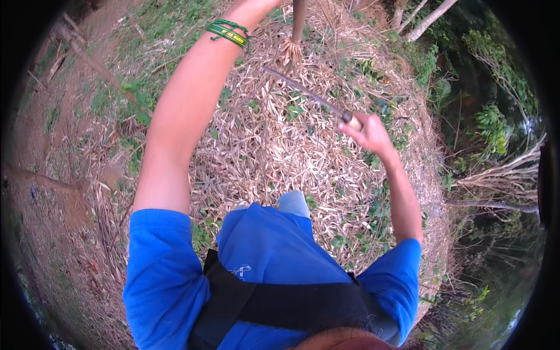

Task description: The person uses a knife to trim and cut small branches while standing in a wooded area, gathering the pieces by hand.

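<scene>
My right hand (372, 135) is closed around the pale handle of a long-bladed knife (309, 93), which has a dark collar where the blade begins. Its narrow blade points to the upper left, over dry leaves and near the foot of an upright brown stem (298, 23). Pale, frayed strands (291, 52) spread around the base of that stem. Raised toward the top edge, my left hand (259, 6) shows only its base, beside the stem; the fingers are out of the picture. Green and yellow bands (227, 34) circle the left wrist.
Dry leaf litter (262, 146) with small green plants covers the ground around my feet. Bare brown soil (64, 146) lies to the left, with a fallen branch (41, 178). Pale branches (507, 169) and dark green undergrowth (490, 128) stand along the right.
</scene>
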